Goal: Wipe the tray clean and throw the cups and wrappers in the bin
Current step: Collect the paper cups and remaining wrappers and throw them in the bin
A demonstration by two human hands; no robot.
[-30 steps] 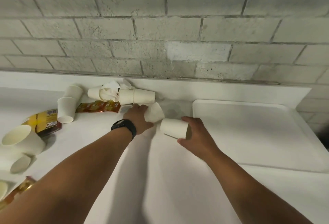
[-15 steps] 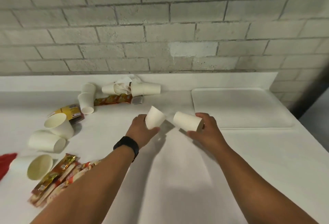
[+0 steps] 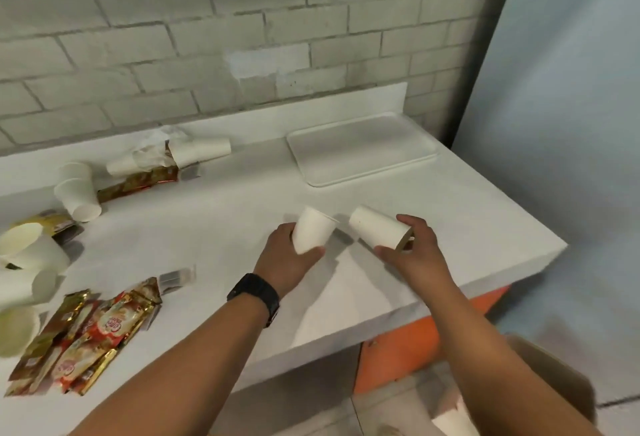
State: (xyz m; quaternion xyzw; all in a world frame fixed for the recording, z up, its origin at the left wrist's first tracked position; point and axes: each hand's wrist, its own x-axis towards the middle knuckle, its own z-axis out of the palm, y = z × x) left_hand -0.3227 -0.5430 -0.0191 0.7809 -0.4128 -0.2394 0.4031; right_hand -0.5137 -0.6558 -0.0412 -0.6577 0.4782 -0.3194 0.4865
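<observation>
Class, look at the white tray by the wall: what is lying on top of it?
Nothing shows on the tray; its whole top is in view and bare. Each hand, left and right, holds a cup elsewhere.

**Grey brick, white counter**

A wall (image 3: 242, 20) of pale grey painted brick runs behind a white counter (image 3: 242, 228) with a low upstand at the back. An orange panel (image 3: 408, 349) shows beneath the counter's edge. A pale blue-grey surface (image 3: 561, 124) stands at the right; light tiled floor (image 3: 311, 411) lies below.
</observation>
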